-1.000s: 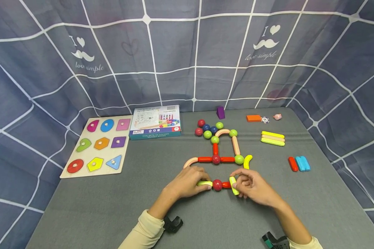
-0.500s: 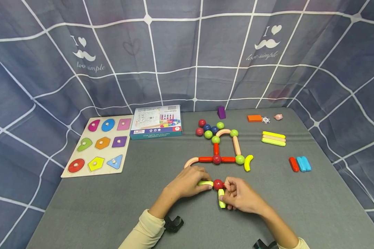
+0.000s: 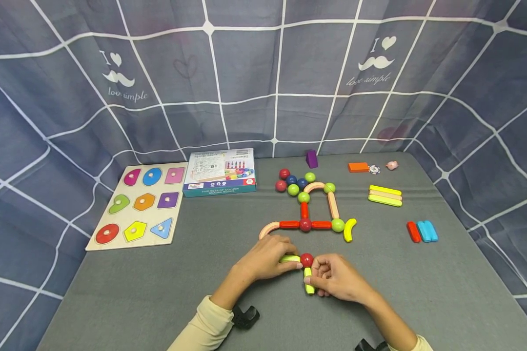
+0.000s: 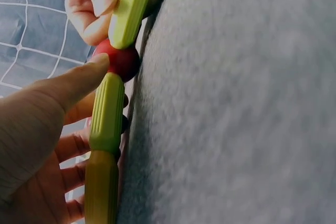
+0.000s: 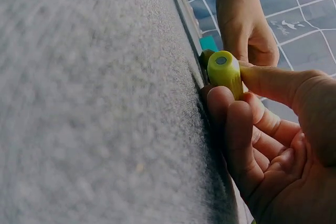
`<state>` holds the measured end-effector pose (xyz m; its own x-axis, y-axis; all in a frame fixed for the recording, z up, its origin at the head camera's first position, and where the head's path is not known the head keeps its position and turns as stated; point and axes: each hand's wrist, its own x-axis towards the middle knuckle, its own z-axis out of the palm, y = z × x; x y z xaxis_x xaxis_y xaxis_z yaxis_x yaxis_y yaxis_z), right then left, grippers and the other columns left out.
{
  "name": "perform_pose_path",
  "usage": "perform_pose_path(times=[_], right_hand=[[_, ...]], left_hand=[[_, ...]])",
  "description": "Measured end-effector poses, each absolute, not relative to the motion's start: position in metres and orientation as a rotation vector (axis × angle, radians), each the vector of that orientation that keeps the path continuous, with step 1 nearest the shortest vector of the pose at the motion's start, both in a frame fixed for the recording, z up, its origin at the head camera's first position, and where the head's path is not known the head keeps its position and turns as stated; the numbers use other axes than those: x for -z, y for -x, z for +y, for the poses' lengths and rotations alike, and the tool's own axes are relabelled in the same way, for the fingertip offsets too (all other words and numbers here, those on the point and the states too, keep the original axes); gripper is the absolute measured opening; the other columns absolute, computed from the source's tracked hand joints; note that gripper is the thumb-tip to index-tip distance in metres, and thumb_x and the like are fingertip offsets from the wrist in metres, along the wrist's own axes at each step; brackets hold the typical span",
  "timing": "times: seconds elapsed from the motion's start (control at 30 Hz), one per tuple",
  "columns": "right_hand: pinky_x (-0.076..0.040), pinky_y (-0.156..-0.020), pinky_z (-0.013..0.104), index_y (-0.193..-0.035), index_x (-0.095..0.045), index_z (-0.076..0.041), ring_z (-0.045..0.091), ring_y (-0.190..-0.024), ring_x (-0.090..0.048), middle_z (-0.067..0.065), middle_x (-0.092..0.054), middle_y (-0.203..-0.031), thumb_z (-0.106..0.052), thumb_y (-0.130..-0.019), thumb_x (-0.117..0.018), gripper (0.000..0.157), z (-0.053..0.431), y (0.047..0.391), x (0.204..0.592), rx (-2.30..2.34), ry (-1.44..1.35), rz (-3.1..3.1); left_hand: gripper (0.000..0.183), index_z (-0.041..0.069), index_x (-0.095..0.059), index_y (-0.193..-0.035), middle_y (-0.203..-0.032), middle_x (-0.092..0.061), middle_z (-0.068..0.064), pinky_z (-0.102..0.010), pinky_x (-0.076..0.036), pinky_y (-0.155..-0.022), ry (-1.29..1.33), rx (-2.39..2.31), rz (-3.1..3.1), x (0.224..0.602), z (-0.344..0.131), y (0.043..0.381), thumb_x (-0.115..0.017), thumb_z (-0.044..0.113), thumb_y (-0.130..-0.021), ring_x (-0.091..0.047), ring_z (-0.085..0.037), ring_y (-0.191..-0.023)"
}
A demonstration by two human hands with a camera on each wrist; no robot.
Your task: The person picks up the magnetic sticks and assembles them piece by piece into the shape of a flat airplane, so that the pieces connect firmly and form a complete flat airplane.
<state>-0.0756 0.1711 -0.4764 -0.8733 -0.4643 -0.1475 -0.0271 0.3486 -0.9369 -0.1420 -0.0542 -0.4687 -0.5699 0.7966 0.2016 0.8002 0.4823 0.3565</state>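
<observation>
My left hand [image 3: 265,257] holds a light green ribbed stick [image 3: 290,259] low over the table, its thumb tip on a red ball [image 4: 118,60] at the stick's end. An olive-yellow stick [image 4: 101,187] continues the line in the left wrist view. My right hand [image 3: 340,278] pinches a second light green stick [image 3: 309,281] between thumb and fingers. That stick meets the ball's near side and points toward me. A grey metal disc [image 5: 221,60] shows in its free end. The right fingers hide the ball's right side.
Just beyond lies a joined figure of red sticks [image 3: 321,224], peach sticks and green balls, with a loose yellow curved piece [image 3: 349,230]. Loose balls [image 3: 292,189] sit behind. A shape board [image 3: 177,234] and box [image 3: 219,192] stand left; more sticks [image 3: 385,196] lie right.
My right hand has moved left and toward me, turning its light green stick and bringing it against the ball's near side. The red stick right of the ball is now hidden. My left hand stays put.
</observation>
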Motion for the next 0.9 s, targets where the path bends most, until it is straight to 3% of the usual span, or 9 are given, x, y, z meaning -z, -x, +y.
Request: perform_pose_path(times=[0.27, 0.4, 0.63, 0.77, 0.9], right_hand=[[-0.050, -0.044, 0.034, -0.076, -0.062, -0.009, 0.018, -0.050, -0.062, 0.005, -0.063, -0.065, -0.024, -0.086, -0.071, 0.021, 0.169, 0.076, 0.476, 1.531, 0.430, 2.249], [-0.050, -0.044, 0.034, -0.077, -0.062, -0.007, 0.019, -0.050, -0.062, 0.007, -0.065, -0.067, -0.027, -0.088, -0.069, 0.024, 0.174, 0.077, 0.473, 1.541, 0.419, 2.241], [-0.044, -0.040, 0.030, -0.075, -0.059, -0.005, 0.016, -0.045, -0.056, 0.007, -0.058, -0.059, -0.025, -0.088, -0.069, 0.026, 0.213, 0.096, 0.460, 1.617, 0.318, 2.519], [-0.039, -0.042, 0.027, -0.077, -0.059, -0.009, 0.013, -0.047, -0.050, 0.001, -0.054, -0.060, -0.022, -0.087, -0.071, 0.020, 0.239, 0.113, 0.455, 1.357, 0.115, 2.957], [-0.037, -0.051, 0.030, -0.090, -0.058, -0.006, 0.015, -0.056, -0.048, 0.001, -0.055, -0.067, -0.023, -0.086, -0.071, 0.022, 0.253, 0.125, 0.457, 1.054, -0.034, 3.090]], left_hand=[[0.028, 0.021, -0.072, -0.094, -0.081, -0.059, 0.010, -0.019, -0.033, -0.063, 1.419, 0.611, -2.706, 0.470, -0.051, 0.139, -0.063, 0.047, -0.088, -0.045, 0.000, -0.070], [0.029, 0.021, -0.072, -0.094, -0.080, -0.058, 0.010, -0.019, -0.033, -0.062, 1.414, 0.604, -2.710, 0.470, -0.050, 0.138, -0.063, 0.048, -0.088, -0.044, 0.000, -0.069], [0.036, 0.024, -0.068, -0.109, -0.092, -0.062, 0.010, -0.025, -0.040, -0.071, 1.401, 0.591, -2.744, 0.469, -0.046, 0.137, -0.059, 0.052, -0.089, -0.050, -0.002, -0.080], [0.037, 0.027, -0.065, -0.116, -0.092, -0.060, 0.010, -0.027, -0.040, -0.071, 1.420, 0.583, -2.753, 0.468, -0.042, 0.136, -0.057, 0.052, -0.090, -0.051, -0.004, -0.082], [0.034, 0.027, -0.065, -0.115, -0.088, -0.056, 0.012, -0.024, -0.036, -0.067, 1.446, 0.585, -2.751, 0.468, -0.038, 0.135, -0.057, 0.050, -0.091, -0.047, -0.003, -0.077]])
